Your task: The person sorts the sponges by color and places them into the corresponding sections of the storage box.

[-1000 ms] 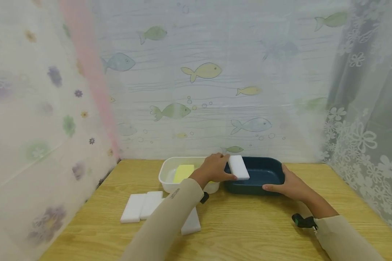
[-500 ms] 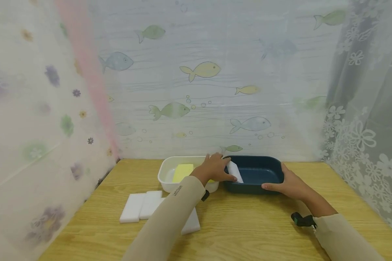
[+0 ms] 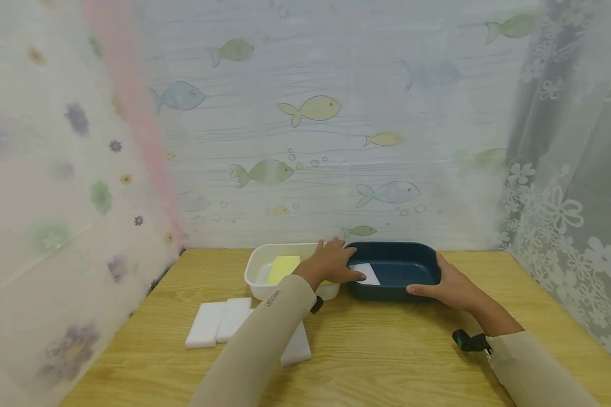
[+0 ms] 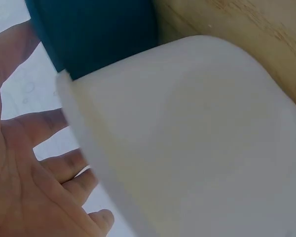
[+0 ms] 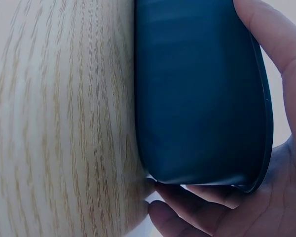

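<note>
My left hand [image 3: 332, 262] is over the left end of a dark blue basin [image 3: 394, 294], its fingers spread and holding nothing. Inside that basin, at the left end, lies a white sponge block [image 3: 369, 275], partly covered by the left thumb. My right hand [image 3: 455, 287] holds the basin's right end, thumb on the front wall and fingers round the side. In the right wrist view, fingers of the right hand [image 5: 288, 190] reach under the corner of the blue basin [image 5: 202, 98]. The left wrist view has the loose left hand [image 4: 37, 182] beside the white basin [image 4: 187, 123].
Touching the blue basin on its left, a white basin [image 3: 258, 290] holds yellow sponges [image 3: 284, 268], partly hidden by the left arm. More white sponge blocks [image 3: 205, 325] lie on the wooden table [image 3: 377, 350] at front left. A fish-printed curtain [image 3: 305, 141] hangs behind.
The white sponge block has gone from my left fingers, tilted at the blue basin's rim, down to flat inside it. The left fingers have let go. My right hand keeps its hold.
</note>
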The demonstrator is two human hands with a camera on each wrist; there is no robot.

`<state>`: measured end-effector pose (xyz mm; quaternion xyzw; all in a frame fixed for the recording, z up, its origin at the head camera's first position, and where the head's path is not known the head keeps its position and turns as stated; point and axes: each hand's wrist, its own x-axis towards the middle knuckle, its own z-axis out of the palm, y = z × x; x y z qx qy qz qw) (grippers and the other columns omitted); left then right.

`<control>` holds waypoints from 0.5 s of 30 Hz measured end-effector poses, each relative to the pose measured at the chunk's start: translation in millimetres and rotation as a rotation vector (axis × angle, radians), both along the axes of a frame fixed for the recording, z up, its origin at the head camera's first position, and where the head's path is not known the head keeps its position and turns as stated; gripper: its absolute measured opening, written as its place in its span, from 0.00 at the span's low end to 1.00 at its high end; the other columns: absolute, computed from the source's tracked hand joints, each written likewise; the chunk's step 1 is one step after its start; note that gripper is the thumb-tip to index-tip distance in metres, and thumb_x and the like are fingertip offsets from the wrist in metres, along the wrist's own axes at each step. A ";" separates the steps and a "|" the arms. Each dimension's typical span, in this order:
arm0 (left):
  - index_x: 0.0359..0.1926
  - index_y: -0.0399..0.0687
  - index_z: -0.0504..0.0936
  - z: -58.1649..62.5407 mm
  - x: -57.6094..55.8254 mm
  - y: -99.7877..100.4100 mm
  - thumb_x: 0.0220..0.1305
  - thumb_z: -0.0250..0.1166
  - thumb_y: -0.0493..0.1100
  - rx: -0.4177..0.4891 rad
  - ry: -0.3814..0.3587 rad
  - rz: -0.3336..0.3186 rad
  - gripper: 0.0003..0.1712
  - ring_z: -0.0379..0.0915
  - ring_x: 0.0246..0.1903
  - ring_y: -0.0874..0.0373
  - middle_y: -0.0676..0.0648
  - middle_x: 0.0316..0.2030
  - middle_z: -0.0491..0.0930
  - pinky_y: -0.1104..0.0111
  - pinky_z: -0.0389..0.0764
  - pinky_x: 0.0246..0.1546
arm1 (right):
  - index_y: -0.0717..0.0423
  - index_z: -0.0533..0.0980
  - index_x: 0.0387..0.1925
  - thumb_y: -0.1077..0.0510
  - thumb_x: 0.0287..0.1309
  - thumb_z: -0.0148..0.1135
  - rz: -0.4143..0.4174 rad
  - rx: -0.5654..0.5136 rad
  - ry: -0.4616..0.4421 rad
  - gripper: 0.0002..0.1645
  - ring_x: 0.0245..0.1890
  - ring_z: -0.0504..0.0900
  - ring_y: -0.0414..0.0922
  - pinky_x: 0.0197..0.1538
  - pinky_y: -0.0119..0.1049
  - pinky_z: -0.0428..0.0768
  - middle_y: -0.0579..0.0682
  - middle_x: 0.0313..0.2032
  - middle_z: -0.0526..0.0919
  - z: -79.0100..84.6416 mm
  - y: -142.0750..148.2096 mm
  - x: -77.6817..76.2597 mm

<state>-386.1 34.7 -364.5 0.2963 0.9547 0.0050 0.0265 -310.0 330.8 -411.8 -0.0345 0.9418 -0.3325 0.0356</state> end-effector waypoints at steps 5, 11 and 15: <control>0.71 0.59 0.60 1.5 1.2 -11.6 0.53 0.55 0.78 -0.003 -0.001 -0.015 0.50 0.43 0.73 0.51 0.48 0.72 0.55 0.47 0.44 0.70 | 0.58 0.23 0.72 0.27 0.50 0.61 0.002 0.011 -0.005 0.74 0.68 0.45 0.72 0.56 0.70 0.61 0.70 0.72 0.34 0.9 0.1 -1.0; 0.72 0.60 0.58 7.7 7.2 -29.5 0.53 0.53 0.78 0.044 0.006 -0.039 0.51 0.42 0.73 0.51 0.48 0.72 0.54 0.49 0.43 0.70 | 0.58 0.23 0.72 0.28 0.51 0.61 0.012 0.009 0.007 0.74 0.68 0.45 0.73 0.55 0.70 0.61 0.70 0.72 0.33 2.1 1.4 0.5; 0.73 0.61 0.56 12.1 13.1 -43.2 0.53 0.52 0.79 0.080 -0.004 -0.061 0.51 0.42 0.73 0.50 0.46 0.72 0.53 0.49 0.43 0.70 | 0.58 0.23 0.72 0.28 0.50 0.61 0.019 0.011 0.012 0.74 0.68 0.45 0.73 0.56 0.70 0.61 0.70 0.72 0.34 1.8 1.2 0.4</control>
